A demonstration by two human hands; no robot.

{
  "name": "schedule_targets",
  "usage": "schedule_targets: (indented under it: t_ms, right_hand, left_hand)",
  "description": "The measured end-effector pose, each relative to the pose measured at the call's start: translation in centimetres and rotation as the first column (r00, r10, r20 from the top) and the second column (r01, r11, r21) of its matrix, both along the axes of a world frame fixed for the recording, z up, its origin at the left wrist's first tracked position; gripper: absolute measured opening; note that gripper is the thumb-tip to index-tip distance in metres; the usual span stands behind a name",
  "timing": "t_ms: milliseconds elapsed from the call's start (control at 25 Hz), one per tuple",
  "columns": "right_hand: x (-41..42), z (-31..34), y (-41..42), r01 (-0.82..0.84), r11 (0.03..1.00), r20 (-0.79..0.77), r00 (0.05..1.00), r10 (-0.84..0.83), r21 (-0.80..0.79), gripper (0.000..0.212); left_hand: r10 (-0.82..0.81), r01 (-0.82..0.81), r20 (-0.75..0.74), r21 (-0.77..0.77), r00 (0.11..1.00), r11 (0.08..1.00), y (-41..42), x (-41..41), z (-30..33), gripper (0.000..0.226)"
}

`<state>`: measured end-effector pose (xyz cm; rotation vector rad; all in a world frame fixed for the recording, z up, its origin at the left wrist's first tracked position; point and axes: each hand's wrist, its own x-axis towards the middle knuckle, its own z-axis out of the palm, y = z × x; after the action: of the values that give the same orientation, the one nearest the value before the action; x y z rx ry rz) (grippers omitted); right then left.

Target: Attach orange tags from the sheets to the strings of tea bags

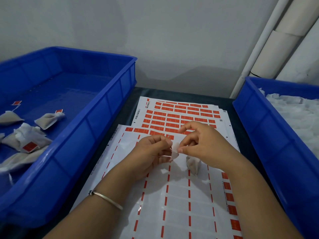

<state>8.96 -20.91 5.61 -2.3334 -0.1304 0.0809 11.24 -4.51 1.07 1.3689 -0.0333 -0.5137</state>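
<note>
Both hands meet over the near tag sheet [179, 200], which is mostly peeled with orange tags left along its right edge. My left hand [153, 152] pinches a small pale paper piece [175, 151], seen from its white side. My right hand [203, 144] pinches the same piece with thumb and forefinger. A tea bag [192, 164] hangs just below my right hand, over the sheet. Its string is too thin to make out. Further back lie full sheets of orange tags [181, 116].
A blue crate [96, 107] on the left holds several tagged tea bags [29, 138]. Another blue crate [269, 128] on the right is filled with white untagged tea bags [300, 116]. White pipes [269, 49] run up the wall at the back right.
</note>
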Motion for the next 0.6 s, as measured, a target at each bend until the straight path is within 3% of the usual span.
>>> schedule_targets:
  t_ms: [200,360,600]
  right_hand:
    - [0.18,0.04,-0.41,0.079,0.99,-0.021,0.997,-0.077,0.118,0.035]
    - [0.31,-0.04,-0.48,0.122,0.983,-0.037,0.992,-0.118,0.135,0.035]
    - [0.36,-0.07,-0.51,0.134,0.982,-0.047,0.991,-0.128,0.132,0.035]
  left_hand:
    - [0.145,-0.142,0.051,-0.055,0.988,0.988,-0.41,-0.23,0.21,0.013]
    - [0.121,-0.166,0.284,0.141,0.951,0.976,-0.36,-0.54,0.26,0.011]
    - [0.065,-0.194,0.375,0.318,0.925,0.928,-0.49,-0.55,0.3,0.012]
